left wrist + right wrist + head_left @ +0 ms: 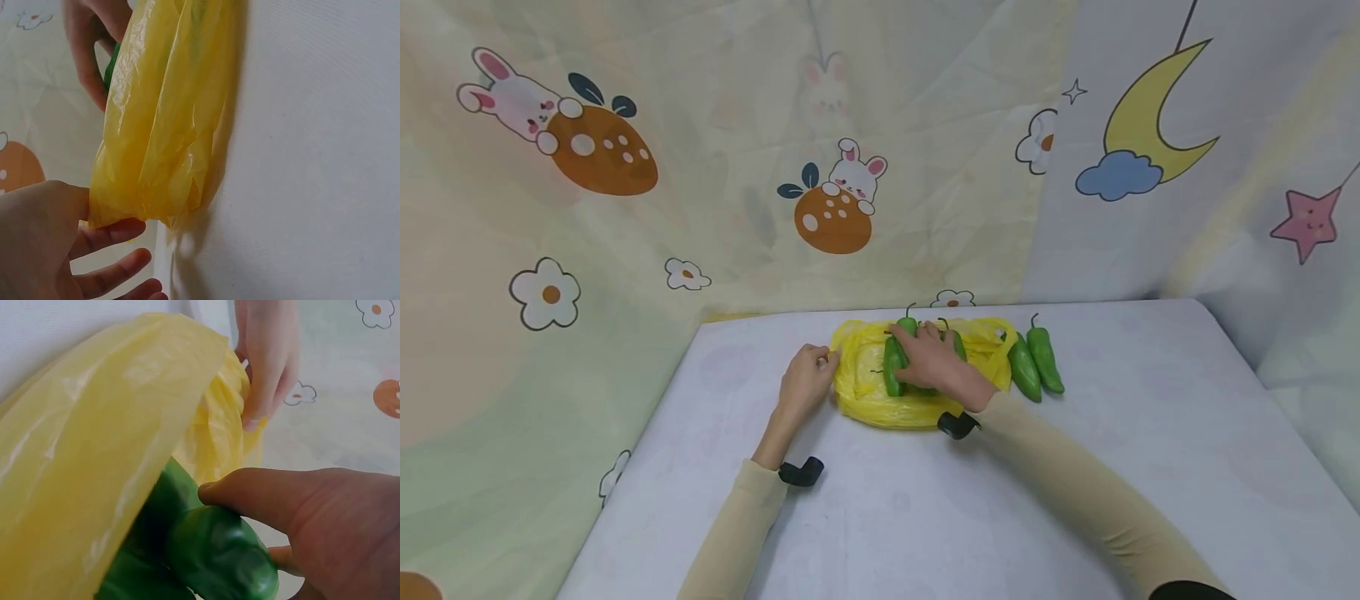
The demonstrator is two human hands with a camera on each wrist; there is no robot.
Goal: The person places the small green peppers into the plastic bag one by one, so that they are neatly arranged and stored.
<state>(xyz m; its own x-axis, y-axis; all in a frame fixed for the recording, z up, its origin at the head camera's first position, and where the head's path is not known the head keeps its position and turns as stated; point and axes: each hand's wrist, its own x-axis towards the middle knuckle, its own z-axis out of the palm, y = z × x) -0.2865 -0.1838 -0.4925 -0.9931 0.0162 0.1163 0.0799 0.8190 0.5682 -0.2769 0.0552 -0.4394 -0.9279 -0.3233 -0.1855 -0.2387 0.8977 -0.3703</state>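
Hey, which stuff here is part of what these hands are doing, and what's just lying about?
Part of the job:
- yellow bag, pinched by the left hand
- green peppers at its opening, one gripped by the right hand
- probably the two loose peppers beside it

Just there:
- white table
- printed backdrop

Bag [887, 412]: crinkled, glossy plastic. Peppers [219, 553]: smooth, shiny. Tabletop [880, 517]: matt.

"Describe the left hand [807, 382]."
"Reaches far from the near left, in line with the left forearm [733, 529]; pinches between thumb [69, 195] and index finger [112, 236], with the other fingers [119, 270] loosely spread."
"Now the right hand [936, 360]."
"Slants far and leftward from the right forearm [1075, 483]; grips with thumb opposing fingers."
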